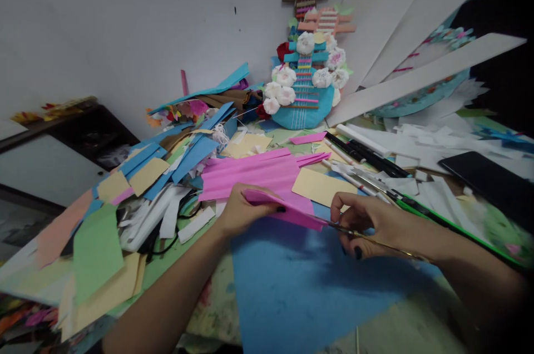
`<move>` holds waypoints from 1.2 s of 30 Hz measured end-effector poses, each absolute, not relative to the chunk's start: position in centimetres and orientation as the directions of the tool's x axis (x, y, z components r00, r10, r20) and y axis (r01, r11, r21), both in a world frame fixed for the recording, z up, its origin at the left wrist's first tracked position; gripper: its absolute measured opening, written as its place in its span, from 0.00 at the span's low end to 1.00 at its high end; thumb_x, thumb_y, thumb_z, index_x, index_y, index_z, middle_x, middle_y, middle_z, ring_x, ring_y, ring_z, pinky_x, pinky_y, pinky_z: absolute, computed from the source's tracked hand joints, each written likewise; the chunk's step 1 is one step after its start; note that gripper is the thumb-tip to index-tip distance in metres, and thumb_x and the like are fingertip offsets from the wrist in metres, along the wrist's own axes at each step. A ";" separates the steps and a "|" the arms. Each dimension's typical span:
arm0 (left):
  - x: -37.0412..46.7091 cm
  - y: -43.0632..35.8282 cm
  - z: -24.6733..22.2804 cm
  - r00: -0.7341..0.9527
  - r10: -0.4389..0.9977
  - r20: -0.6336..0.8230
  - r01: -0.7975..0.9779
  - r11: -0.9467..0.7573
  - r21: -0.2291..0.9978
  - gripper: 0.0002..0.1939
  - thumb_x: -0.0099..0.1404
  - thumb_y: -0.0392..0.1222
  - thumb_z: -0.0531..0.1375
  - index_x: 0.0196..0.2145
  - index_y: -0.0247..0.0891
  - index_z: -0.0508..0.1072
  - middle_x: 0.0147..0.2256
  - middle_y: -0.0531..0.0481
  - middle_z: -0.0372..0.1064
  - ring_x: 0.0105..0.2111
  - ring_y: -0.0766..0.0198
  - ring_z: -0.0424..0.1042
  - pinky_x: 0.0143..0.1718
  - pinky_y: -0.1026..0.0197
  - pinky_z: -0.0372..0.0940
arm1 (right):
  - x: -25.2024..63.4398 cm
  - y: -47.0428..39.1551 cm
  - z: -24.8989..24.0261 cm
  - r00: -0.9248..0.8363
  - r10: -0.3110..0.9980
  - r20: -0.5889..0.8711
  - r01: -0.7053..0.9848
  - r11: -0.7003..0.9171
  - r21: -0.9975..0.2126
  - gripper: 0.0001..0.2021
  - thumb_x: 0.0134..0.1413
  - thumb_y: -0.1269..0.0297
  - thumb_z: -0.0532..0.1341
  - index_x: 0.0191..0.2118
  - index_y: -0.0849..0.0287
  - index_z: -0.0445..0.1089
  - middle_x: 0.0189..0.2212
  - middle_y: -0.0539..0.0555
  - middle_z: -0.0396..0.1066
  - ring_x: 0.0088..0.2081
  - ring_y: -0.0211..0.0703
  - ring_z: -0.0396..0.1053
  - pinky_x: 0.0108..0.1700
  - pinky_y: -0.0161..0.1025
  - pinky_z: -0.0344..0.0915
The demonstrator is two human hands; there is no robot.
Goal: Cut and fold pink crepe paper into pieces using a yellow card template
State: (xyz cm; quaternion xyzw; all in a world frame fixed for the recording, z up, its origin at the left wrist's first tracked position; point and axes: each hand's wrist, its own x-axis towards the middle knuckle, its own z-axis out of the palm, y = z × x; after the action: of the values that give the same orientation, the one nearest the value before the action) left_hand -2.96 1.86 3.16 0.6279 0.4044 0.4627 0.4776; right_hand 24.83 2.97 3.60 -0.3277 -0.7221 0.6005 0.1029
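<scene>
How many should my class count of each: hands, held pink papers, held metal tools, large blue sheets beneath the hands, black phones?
Hands: 2 (left hand, right hand)
Held pink paper: 1
Metal tool: 1
Large blue sheet: 1
Black phone: 1
Total: 6

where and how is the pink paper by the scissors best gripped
Probably pinch the pink paper at its left end, coming from the left, as the left hand does: it is a thin, long piece, and the scissors in the right hand meet its right end, where fingers would be near the blades.
</scene>
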 end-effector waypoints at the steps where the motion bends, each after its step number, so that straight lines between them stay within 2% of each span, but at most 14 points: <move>1: -3.0 1.9 3.2 0.244 0.950 0.196 0.063 -0.218 0.974 0.05 0.49 0.31 0.66 0.25 0.38 0.81 0.25 0.51 0.77 0.25 0.67 0.74 0.29 0.70 0.68 | 24.8 3.0 3.6 -0.765 0.598 -0.237 0.343 0.067 -0.937 0.22 0.44 0.58 0.69 0.39 0.58 0.58 0.26 0.50 0.68 0.27 0.35 0.61 0.27 0.34 0.50; 9: -2.9 1.9 3.2 0.246 0.951 0.189 0.069 -0.212 0.975 0.03 0.50 0.31 0.67 0.25 0.37 0.81 0.25 0.49 0.77 0.26 0.65 0.75 0.29 0.67 0.69 | 25.0 3.1 3.4 -0.784 0.589 -0.195 0.298 0.082 -0.951 0.20 0.45 0.57 0.69 0.35 0.58 0.58 0.23 0.46 0.62 0.24 0.31 0.56 0.25 0.32 0.45; 16: -3.1 2.1 2.9 0.230 0.951 0.206 0.035 -0.220 0.975 0.02 0.49 0.33 0.67 0.25 0.36 0.81 0.25 0.47 0.77 0.26 0.62 0.75 0.29 0.65 0.69 | 24.7 3.3 2.4 -0.809 0.556 -0.190 0.174 -0.081 -0.981 0.23 0.46 0.50 0.68 0.35 0.58 0.56 0.21 0.44 0.56 0.22 0.28 0.48 0.22 0.29 0.43; 21: -3.1 2.1 2.9 0.233 0.951 0.202 0.020 -0.212 0.977 0.03 0.49 0.32 0.67 0.25 0.36 0.81 0.25 0.48 0.77 0.25 0.64 0.74 0.27 0.66 0.68 | 24.3 3.1 2.8 -0.794 0.576 -0.195 0.180 -0.084 -0.980 0.25 0.41 0.50 0.70 0.33 0.58 0.56 0.20 0.44 0.58 0.21 0.27 0.49 0.22 0.28 0.43; 24: -3.1 2.1 2.9 0.232 0.951 0.206 0.017 -0.215 0.976 0.03 0.50 0.32 0.67 0.24 0.36 0.81 0.24 0.48 0.77 0.25 0.65 0.74 0.28 0.66 0.68 | 24.1 3.0 3.4 -0.762 0.614 -0.204 0.203 -0.073 -0.976 0.24 0.37 0.54 0.71 0.30 0.58 0.56 0.17 0.44 0.58 0.19 0.28 0.51 0.20 0.28 0.45; 28: -3.2 2.2 2.9 0.221 0.950 0.220 0.008 -0.227 0.974 0.04 0.48 0.31 0.66 0.24 0.36 0.81 0.24 0.48 0.77 0.25 0.64 0.74 0.27 0.65 0.69 | 23.7 2.7 4.0 -0.674 0.656 -0.339 0.328 -0.145 -0.934 0.15 0.35 0.68 0.65 0.28 0.58 0.56 0.13 0.42 0.60 0.14 0.27 0.51 0.16 0.26 0.46; 30: -3.2 2.2 3.1 0.219 0.950 0.224 0.008 -0.231 0.973 0.04 0.49 0.31 0.66 0.24 0.37 0.81 0.24 0.47 0.77 0.25 0.64 0.74 0.27 0.65 0.69 | 23.5 2.6 4.1 -0.645 0.654 -0.395 0.366 -0.189 -0.911 0.13 0.33 0.72 0.62 0.27 0.57 0.56 0.11 0.41 0.60 0.12 0.27 0.49 0.14 0.25 0.46; 36: -3.2 2.1 3.3 0.222 0.951 0.217 0.019 -0.227 0.974 0.04 0.48 0.32 0.67 0.25 0.37 0.81 0.25 0.47 0.77 0.25 0.63 0.75 0.28 0.64 0.70 | 23.4 2.5 4.1 -0.610 0.684 -0.399 0.404 -0.165 -0.900 0.13 0.36 0.68 0.63 0.28 0.57 0.56 0.11 0.41 0.59 0.12 0.27 0.48 0.12 0.27 0.45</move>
State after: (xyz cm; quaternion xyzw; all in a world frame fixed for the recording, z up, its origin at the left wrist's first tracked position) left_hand -3.17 2.10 3.27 0.6158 0.3934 0.4840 0.4814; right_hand 23.42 2.50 4.13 -0.4274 -0.6366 0.6323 0.1110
